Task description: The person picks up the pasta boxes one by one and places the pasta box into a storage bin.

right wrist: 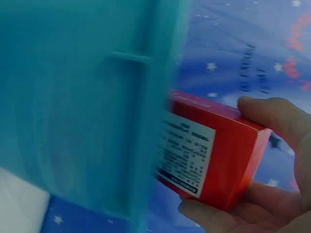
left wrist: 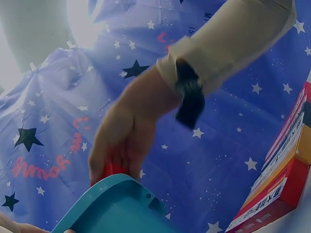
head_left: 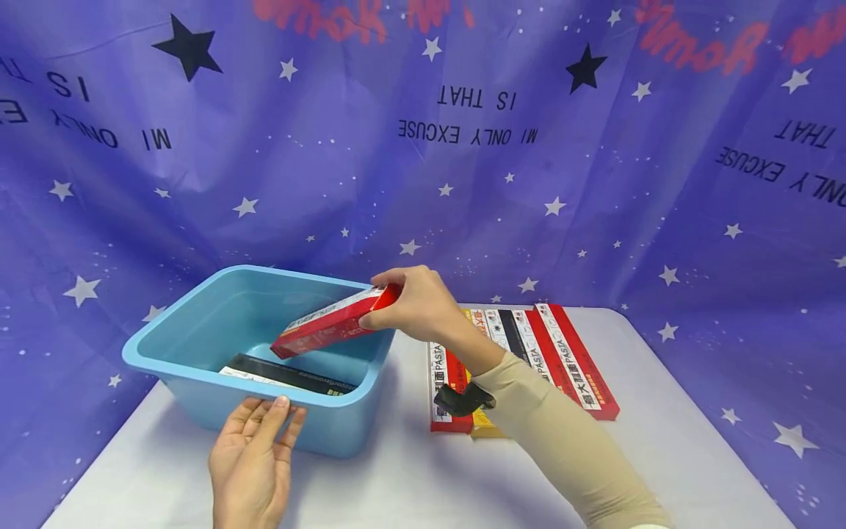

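The R hand grasps the red box by its upper end – thumb on one side, fingers on the opposite side, as the R wrist view shows also; the L hand holds the near rim of the blue tub, w/ the thumb at the rim edge and the fingers just under it; so neither hand is free. The red box is partly in the tub; its held end is up by the far R corner, above the rim, and its long axis goes from there down and to the left, approx. toward the L part of the tub; the R hand is clearly the nearer one, being on the box itself, while from the L hand the box lies ahead and a bit to the right, across the near rim, w/o contact. Below it, along the near wall, lies a black box w/ white side, its long axis running mostly L to R; thus the two boxes are not parallel – the red one is tilted, the black one lies low; whether the low end of the red box touches the black one, I cannot tell. On the R side of the white table, apart from the tub, a row of boxes (red, yellow, black, etc.) lies side by side, long axes pointing away from the person; the R forearm, in beige sleeve, hides part of them.
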A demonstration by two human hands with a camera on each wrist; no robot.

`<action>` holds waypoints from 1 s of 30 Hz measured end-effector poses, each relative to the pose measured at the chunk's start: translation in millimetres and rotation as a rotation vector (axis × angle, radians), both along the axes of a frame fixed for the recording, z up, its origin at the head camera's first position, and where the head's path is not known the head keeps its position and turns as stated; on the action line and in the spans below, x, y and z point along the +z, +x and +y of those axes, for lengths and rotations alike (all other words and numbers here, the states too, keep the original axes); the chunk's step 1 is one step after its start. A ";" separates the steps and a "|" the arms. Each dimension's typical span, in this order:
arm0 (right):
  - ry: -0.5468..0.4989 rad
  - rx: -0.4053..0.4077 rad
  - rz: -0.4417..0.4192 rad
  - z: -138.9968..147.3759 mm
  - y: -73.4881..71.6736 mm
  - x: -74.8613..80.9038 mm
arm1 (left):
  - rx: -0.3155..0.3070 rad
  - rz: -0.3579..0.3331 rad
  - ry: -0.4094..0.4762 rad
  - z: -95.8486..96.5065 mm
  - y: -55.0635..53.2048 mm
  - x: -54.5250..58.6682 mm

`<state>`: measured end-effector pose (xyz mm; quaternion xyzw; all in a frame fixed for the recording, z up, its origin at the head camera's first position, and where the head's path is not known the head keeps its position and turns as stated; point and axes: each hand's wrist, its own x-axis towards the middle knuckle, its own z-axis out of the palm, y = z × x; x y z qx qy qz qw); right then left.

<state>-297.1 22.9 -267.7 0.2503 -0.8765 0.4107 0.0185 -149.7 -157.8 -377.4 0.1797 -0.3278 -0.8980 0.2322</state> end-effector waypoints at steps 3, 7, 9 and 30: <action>0.068 0.020 0.013 -15.0 -10.7 -12.0 | -0.011 -0.004 -0.011 2.3 0.9 -0.4; 0.132 0.081 0.030 -30.2 -24.7 -22.3 | -0.014 0.005 -0.024 4.4 0.7 0.2; 0.173 0.104 0.034 -35.9 -30.7 -26.0 | -0.011 0.008 -0.033 5.0 0.2 0.9; 0.140 -0.008 0.302 55.2 2.3 -49.8 | -0.031 0.004 -0.058 -0.2 3.0 1.4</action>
